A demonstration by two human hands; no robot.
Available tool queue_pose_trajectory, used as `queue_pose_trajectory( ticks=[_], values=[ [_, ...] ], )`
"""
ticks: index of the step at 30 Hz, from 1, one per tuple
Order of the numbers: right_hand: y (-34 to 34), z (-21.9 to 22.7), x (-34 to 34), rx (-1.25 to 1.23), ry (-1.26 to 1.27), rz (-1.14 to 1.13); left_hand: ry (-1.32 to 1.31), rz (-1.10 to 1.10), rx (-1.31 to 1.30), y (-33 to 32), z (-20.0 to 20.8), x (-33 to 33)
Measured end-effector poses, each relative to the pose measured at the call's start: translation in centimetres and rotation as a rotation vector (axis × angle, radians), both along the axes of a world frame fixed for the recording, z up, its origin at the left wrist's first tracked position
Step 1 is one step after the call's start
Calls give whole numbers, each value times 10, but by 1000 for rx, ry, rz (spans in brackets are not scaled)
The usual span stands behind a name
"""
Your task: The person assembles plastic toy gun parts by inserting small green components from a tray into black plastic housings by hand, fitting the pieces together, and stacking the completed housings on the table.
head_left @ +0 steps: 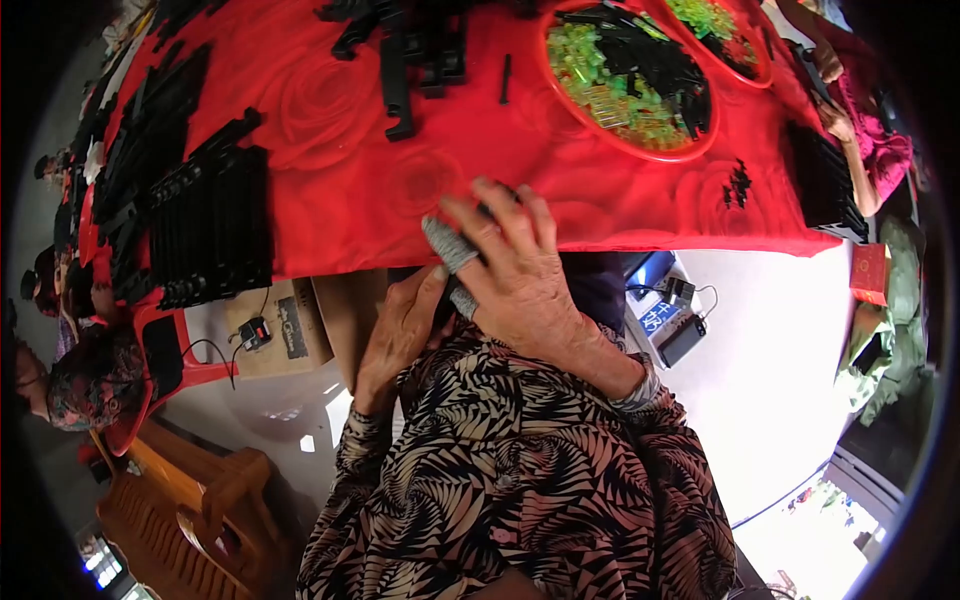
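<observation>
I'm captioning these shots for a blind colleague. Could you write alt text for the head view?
A person's right hand and left hand are close together at the edge of a red-covered table; their grip is unclear. Black parts are stacked at left, and a red basin of green and black pieces sits at upper right.

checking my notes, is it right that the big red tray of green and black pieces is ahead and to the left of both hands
The side is wrong: in the head view, the red tray of green and black pieces is ahead and to the right of the left hand and right hand.
</observation>
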State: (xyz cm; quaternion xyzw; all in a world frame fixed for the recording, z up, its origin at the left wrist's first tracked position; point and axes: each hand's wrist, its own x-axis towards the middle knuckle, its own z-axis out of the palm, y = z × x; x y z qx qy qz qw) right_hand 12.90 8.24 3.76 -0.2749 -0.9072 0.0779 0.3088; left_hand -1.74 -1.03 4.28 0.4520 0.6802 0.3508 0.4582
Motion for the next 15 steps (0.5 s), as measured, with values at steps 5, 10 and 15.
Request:
queue_pose_trajectory(
  ticks=[5, 10, 15],
  values=[
    [-10, -15, 12, -180, -201, 332, 186, -236, 349, -12, 12, -11],
    [-14, -31, 24, -428, 69, 241, -359, 117, 39, -5, 15, -32],
    [-13, -43, 18, -793, 230, 115, -556, 190, 436, 4, 6, -9]
  ],
)
